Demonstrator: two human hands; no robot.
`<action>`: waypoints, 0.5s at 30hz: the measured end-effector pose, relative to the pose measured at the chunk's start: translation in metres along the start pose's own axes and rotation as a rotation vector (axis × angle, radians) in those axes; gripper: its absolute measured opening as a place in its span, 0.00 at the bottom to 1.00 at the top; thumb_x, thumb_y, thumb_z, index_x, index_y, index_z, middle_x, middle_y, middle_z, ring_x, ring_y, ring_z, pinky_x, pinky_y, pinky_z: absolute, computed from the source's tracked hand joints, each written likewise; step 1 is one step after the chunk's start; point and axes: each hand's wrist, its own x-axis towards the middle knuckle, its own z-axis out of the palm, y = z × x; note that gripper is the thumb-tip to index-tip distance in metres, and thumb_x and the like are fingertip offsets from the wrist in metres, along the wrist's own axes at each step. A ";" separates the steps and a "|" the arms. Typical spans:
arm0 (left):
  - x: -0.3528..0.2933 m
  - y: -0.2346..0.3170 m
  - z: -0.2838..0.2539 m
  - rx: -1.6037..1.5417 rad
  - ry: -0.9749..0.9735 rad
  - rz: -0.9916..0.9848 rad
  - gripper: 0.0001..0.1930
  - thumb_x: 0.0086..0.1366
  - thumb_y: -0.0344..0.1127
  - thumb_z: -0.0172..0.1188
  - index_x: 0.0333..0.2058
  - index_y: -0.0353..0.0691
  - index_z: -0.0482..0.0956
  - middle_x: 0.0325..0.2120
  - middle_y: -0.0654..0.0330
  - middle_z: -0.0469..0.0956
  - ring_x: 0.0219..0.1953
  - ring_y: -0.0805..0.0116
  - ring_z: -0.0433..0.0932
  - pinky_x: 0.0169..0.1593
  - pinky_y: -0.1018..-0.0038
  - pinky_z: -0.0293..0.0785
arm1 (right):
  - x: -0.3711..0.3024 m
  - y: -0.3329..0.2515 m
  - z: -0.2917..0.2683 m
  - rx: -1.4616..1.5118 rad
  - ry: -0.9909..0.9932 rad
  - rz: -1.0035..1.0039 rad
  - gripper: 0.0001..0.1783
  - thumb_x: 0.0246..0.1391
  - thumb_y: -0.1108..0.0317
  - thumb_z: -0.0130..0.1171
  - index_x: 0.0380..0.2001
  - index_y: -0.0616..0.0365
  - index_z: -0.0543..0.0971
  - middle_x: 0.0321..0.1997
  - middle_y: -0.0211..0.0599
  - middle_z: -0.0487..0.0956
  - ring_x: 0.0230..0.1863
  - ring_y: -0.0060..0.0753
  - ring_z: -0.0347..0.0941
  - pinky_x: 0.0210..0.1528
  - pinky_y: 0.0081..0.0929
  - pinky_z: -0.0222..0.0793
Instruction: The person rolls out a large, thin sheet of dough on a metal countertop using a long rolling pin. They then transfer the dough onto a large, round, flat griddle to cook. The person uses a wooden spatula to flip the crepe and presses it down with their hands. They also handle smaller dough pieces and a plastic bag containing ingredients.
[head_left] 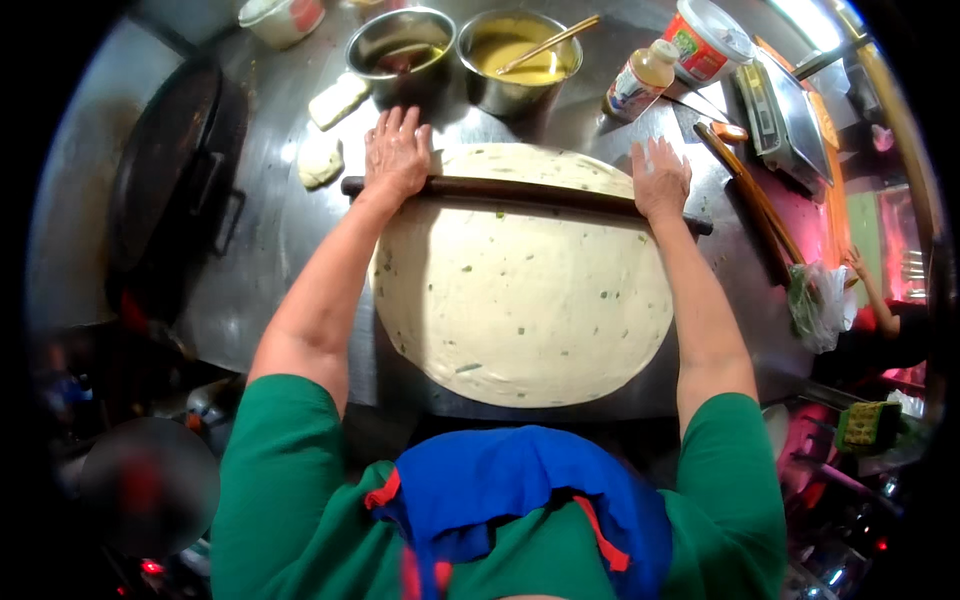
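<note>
A large round sheet of dough [525, 310] flecked with green bits lies flat on the metal table. Across its far part rests a dark wooden rolling pin [530, 193], tilted slightly down to the right. My left hand [398, 155] lies over the pin near its left end, palm down, fingers stretched forward past it. Over the right part of the pin lies my right hand [660, 182], its fingers also extended and spread. Both forearms reach over the dough's sides. The palms hide parts of the pin.
Beyond the dough stand a metal bowl of dark contents [400, 45], a bowl of yellow mixture [518, 55] with chopsticks, a bottle [640, 80] and a tub [706, 45]. Dough pieces [320, 160] sit left, near a black pan [165, 165]. Wooden sticks [755, 195] and a scale [785, 110] lie right.
</note>
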 end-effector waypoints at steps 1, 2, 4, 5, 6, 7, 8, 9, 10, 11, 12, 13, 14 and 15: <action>0.010 0.001 -0.001 0.002 -0.007 -0.002 0.23 0.73 0.47 0.51 0.60 0.40 0.75 0.60 0.47 0.73 0.63 0.48 0.69 0.63 0.53 0.63 | 0.011 0.000 0.002 -0.026 0.012 0.005 0.31 0.70 0.44 0.44 0.56 0.57 0.81 0.63 0.48 0.78 0.66 0.46 0.71 0.74 0.48 0.50; 0.020 0.003 -0.001 0.004 -0.014 -0.004 0.21 0.73 0.46 0.52 0.58 0.40 0.76 0.58 0.47 0.75 0.62 0.49 0.71 0.61 0.54 0.64 | 0.018 0.000 0.004 0.018 0.088 -0.019 0.29 0.69 0.46 0.47 0.55 0.58 0.82 0.61 0.49 0.79 0.64 0.44 0.72 0.73 0.48 0.52; 0.031 0.003 -0.001 0.042 0.026 0.029 0.18 0.72 0.44 0.55 0.52 0.41 0.80 0.53 0.50 0.79 0.57 0.51 0.75 0.55 0.55 0.67 | 0.027 -0.004 -0.004 0.149 0.045 -0.013 0.27 0.70 0.48 0.48 0.55 0.59 0.81 0.61 0.50 0.79 0.63 0.47 0.73 0.73 0.47 0.52; 0.031 0.003 -0.002 -0.032 0.070 0.050 0.17 0.71 0.44 0.55 0.52 0.41 0.80 0.53 0.50 0.80 0.56 0.52 0.76 0.55 0.55 0.67 | 0.030 -0.006 -0.009 0.215 0.024 -0.010 0.27 0.70 0.49 0.48 0.55 0.59 0.81 0.62 0.51 0.78 0.63 0.49 0.73 0.73 0.47 0.52; 0.027 0.007 -0.006 -0.112 0.112 0.076 0.17 0.71 0.43 0.56 0.52 0.41 0.81 0.52 0.50 0.80 0.55 0.52 0.77 0.55 0.55 0.68 | 0.026 -0.008 -0.013 0.200 0.096 -0.043 0.26 0.70 0.49 0.49 0.55 0.59 0.80 0.61 0.51 0.79 0.62 0.50 0.73 0.73 0.48 0.52; 0.016 0.012 -0.010 -0.192 0.141 0.096 0.17 0.71 0.43 0.56 0.52 0.41 0.81 0.52 0.51 0.81 0.55 0.52 0.77 0.55 0.55 0.68 | 0.011 -0.009 -0.017 0.187 0.155 -0.077 0.25 0.69 0.50 0.49 0.55 0.58 0.80 0.60 0.50 0.79 0.61 0.51 0.73 0.72 0.48 0.53; 0.004 0.017 -0.018 -0.182 0.137 0.111 0.18 0.71 0.43 0.56 0.52 0.38 0.80 0.52 0.49 0.80 0.54 0.50 0.77 0.56 0.54 0.68 | -0.005 -0.009 -0.020 0.172 0.214 -0.110 0.25 0.69 0.51 0.50 0.56 0.58 0.80 0.58 0.50 0.80 0.61 0.52 0.73 0.72 0.48 0.53; -0.012 0.017 -0.021 -0.093 0.133 0.209 0.19 0.72 0.45 0.54 0.53 0.39 0.78 0.52 0.49 0.79 0.56 0.49 0.76 0.58 0.55 0.67 | -0.028 -0.007 -0.022 0.128 0.194 -0.075 0.24 0.69 0.52 0.50 0.57 0.57 0.80 0.58 0.50 0.80 0.60 0.53 0.74 0.72 0.48 0.54; -0.027 0.008 -0.014 -0.009 0.050 0.213 0.19 0.72 0.46 0.53 0.53 0.39 0.78 0.52 0.50 0.78 0.57 0.49 0.75 0.59 0.55 0.67 | -0.049 -0.007 -0.020 0.089 0.179 -0.044 0.23 0.69 0.53 0.51 0.57 0.56 0.79 0.57 0.50 0.80 0.59 0.53 0.74 0.71 0.49 0.54; -0.038 0.002 -0.007 0.076 -0.030 0.212 0.19 0.72 0.47 0.52 0.52 0.40 0.77 0.52 0.50 0.78 0.58 0.48 0.74 0.60 0.56 0.66 | -0.061 -0.007 -0.020 0.051 0.165 -0.019 0.23 0.68 0.53 0.51 0.58 0.54 0.79 0.56 0.50 0.81 0.58 0.54 0.74 0.71 0.49 0.55; -0.038 0.005 -0.010 0.025 0.018 0.232 0.18 0.73 0.47 0.50 0.50 0.41 0.77 0.50 0.52 0.76 0.57 0.49 0.72 0.60 0.56 0.65 | -0.062 -0.009 -0.022 0.037 0.210 -0.045 0.21 0.68 0.53 0.52 0.55 0.51 0.81 0.52 0.44 0.82 0.54 0.50 0.75 0.66 0.49 0.60; -0.030 0.006 -0.008 0.009 0.004 0.214 0.17 0.73 0.46 0.49 0.50 0.41 0.77 0.50 0.52 0.76 0.56 0.49 0.73 0.60 0.56 0.66 | -0.056 -0.010 -0.020 0.090 0.178 -0.016 0.20 0.68 0.52 0.52 0.53 0.51 0.82 0.50 0.42 0.82 0.53 0.49 0.75 0.64 0.50 0.60; -0.019 0.006 -0.003 -0.006 -0.010 0.196 0.17 0.74 0.45 0.49 0.50 0.42 0.78 0.50 0.52 0.76 0.55 0.50 0.73 0.59 0.56 0.66 | -0.045 -0.010 -0.015 0.144 0.145 0.013 0.20 0.68 0.52 0.52 0.52 0.50 0.83 0.49 0.40 0.82 0.51 0.47 0.75 0.63 0.50 0.61; -0.005 0.007 0.000 -0.026 -0.019 0.180 0.16 0.74 0.45 0.48 0.50 0.42 0.78 0.49 0.53 0.77 0.54 0.50 0.73 0.58 0.56 0.66 | -0.031 -0.009 -0.011 0.193 0.118 0.040 0.20 0.68 0.51 0.52 0.50 0.50 0.84 0.48 0.38 0.82 0.49 0.46 0.75 0.61 0.50 0.62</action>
